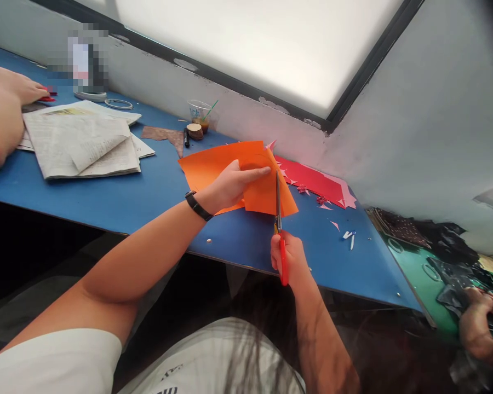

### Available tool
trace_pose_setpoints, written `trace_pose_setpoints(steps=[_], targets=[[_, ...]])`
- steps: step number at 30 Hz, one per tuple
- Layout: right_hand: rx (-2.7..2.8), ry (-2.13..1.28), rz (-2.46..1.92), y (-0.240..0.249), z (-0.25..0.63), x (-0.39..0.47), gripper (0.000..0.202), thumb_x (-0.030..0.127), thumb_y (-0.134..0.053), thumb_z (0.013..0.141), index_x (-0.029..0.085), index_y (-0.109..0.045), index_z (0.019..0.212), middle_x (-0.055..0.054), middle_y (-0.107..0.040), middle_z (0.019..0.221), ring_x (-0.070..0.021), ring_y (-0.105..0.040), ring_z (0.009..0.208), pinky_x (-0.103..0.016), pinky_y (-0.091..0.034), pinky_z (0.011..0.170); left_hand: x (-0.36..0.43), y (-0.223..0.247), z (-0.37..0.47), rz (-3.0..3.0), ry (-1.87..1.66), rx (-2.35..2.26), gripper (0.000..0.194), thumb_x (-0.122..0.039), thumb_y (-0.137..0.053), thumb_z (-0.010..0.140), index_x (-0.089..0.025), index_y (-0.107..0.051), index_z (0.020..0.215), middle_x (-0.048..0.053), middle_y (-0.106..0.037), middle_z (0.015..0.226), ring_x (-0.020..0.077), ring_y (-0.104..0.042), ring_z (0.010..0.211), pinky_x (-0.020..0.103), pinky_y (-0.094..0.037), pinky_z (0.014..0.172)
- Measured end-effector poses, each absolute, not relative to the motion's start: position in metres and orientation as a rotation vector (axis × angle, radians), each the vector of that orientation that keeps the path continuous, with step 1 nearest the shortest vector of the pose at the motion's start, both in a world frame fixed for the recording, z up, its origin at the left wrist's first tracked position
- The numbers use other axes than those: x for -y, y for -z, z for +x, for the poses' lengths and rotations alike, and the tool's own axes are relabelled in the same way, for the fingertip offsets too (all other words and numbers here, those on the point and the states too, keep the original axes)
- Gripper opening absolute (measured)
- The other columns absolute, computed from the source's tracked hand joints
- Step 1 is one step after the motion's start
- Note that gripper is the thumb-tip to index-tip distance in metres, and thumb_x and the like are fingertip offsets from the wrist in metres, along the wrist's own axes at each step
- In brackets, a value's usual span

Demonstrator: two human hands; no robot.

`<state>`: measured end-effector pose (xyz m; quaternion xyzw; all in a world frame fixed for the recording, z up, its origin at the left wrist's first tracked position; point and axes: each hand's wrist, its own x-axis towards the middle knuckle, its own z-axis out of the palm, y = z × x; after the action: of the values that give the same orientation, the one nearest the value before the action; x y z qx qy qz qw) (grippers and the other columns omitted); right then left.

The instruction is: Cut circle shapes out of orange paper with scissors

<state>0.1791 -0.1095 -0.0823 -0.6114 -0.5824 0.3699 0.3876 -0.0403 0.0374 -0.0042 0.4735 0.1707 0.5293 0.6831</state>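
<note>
Over the blue table, a sheet of orange paper (pixel 263 191) is held by my left hand (pixel 234 186), its thumb pressed on top and the other fingers hidden behind the sheet. My right hand (pixel 290 254) is closed round the red handles of a pair of scissors (pixel 278 205). The scissor blades point away from me and lie across the right part of the orange paper. Red paper (pixel 316 178) and pink paper (pixel 349 197) lie behind and to the right, with small pink scraps around them.
Folded newspapers (pixel 84 145) lie at left, near another person's arm (pixel 4 115). Brown scrap (pixel 164 135), a black marker (pixel 186 138), a wooden disc (pixel 195 131) and a plastic cup (pixel 199 115) stand near the wall. Another person's hands (pixel 482 317) are at far right.
</note>
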Motion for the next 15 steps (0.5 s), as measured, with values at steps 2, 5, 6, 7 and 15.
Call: trace_pose_setpoints(steps=[2,5,6,7,15], targets=[[1.5,-0.96,-1.536,0.083,0.181,0.11,0.092,0.123,-0.06,0.102,0.032,-0.053,0.087,0.005,-0.05,0.057,-0.0203,-0.055,0.046,-0.031,-0.041,0.051,-0.036,0.003,-0.041,1.064,-1.171,-0.357,0.044,-0.049,-0.121,0.092,-0.021,-0.096,0.114,0.01,-0.098,0.126,0.0378,-0.088,0.13,0.048,-0.067,0.11],[1.495,-1.044,-1.481,0.086,0.183,0.109,0.094,0.127,-0.056,0.099,0.033,-0.054,0.09,0.006,-0.048,0.058,-0.0197,-0.052,0.045,-0.032,-0.039,0.049,-0.036,0.002,-0.042,1.059,-1.144,-0.342,0.041,-0.046,-0.12,0.093,-0.021,-0.096,0.113,0.009,-0.098,0.121,0.0365,-0.089,0.125,0.048,-0.068,0.108],[1.493,-1.066,-1.465,0.087,0.183,0.108,0.094,0.127,-0.055,0.099,0.033,-0.055,0.091,0.006,-0.048,0.059,-0.0196,-0.052,0.045,-0.032,-0.039,0.049,-0.036,0.003,-0.041,1.056,-1.139,-0.342,0.04,-0.046,-0.12,0.094,-0.021,-0.095,0.113,0.008,-0.098,0.12,0.0365,-0.09,0.124,0.048,-0.068,0.107],[1.496,-1.078,-1.454,0.089,0.183,0.108,0.094,0.127,-0.054,0.1,0.033,-0.055,0.091,0.006,-0.049,0.06,-0.0195,-0.051,0.045,-0.032,-0.038,0.049,-0.037,0.004,-0.041,1.053,-1.135,-0.341,0.039,-0.045,-0.119,0.094,-0.021,-0.095,0.113,0.009,-0.098,0.12,0.0367,-0.09,0.124,0.048,-0.068,0.107],[1.488,-1.052,-1.436,0.091,0.184,0.107,0.091,0.123,-0.058,0.104,0.033,-0.055,0.09,0.005,-0.051,0.059,-0.0194,-0.052,0.045,-0.032,-0.038,0.049,-0.046,0.009,-0.042,1.11,-1.128,-0.33,0.043,-0.044,-0.118,0.093,-0.02,-0.095,0.12,0.012,-0.099,0.133,0.0382,-0.09,0.129,0.048,-0.069,0.107]])
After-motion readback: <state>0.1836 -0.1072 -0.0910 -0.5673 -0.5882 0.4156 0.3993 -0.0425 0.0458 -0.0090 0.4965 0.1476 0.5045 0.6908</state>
